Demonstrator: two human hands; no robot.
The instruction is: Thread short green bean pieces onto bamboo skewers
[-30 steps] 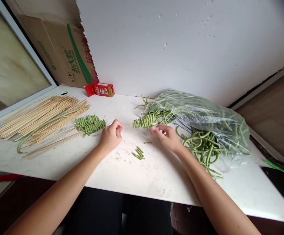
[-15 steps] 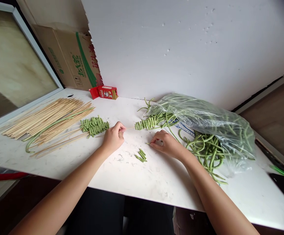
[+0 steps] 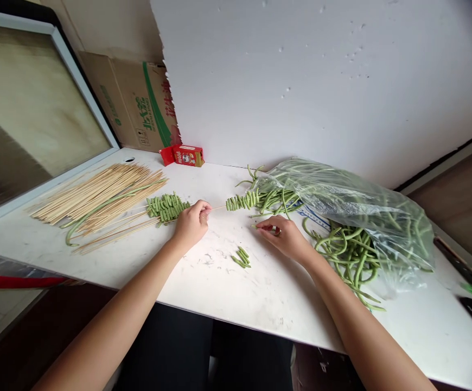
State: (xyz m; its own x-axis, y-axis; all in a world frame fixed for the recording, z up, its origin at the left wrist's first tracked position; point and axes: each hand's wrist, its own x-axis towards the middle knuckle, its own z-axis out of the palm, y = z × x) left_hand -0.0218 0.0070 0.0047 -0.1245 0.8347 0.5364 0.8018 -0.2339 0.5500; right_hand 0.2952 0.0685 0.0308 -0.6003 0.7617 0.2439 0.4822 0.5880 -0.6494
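My left hand (image 3: 194, 221) is closed around a thin bamboo skewer (image 3: 218, 207) that points to the right. Short green bean pieces (image 3: 242, 201) are threaded in a row along its far part. Between the thumb and fingers of my right hand (image 3: 281, 234) is a small piece of green bean (image 3: 255, 226), mostly covered by the fingertips. Several cut bean pieces (image 3: 241, 257) lie on the white table below and between the hands. Left of my left hand, finished-looking skewers packed with bean pieces (image 3: 166, 208) rest side by side.
A pile of bare bamboo skewers (image 3: 93, 190) lies at the left with a long bean across it. On the right, long green beans (image 3: 352, 252) spill from a clear plastic bag (image 3: 342, 182). A small red box (image 3: 184, 155) and a cardboard carton (image 3: 138, 108) stand at the back.
My right hand has risen slightly towards the skewer with the bean piece in its fingers. My left hand keeps hold of the skewer. The whole view has shifted a little.
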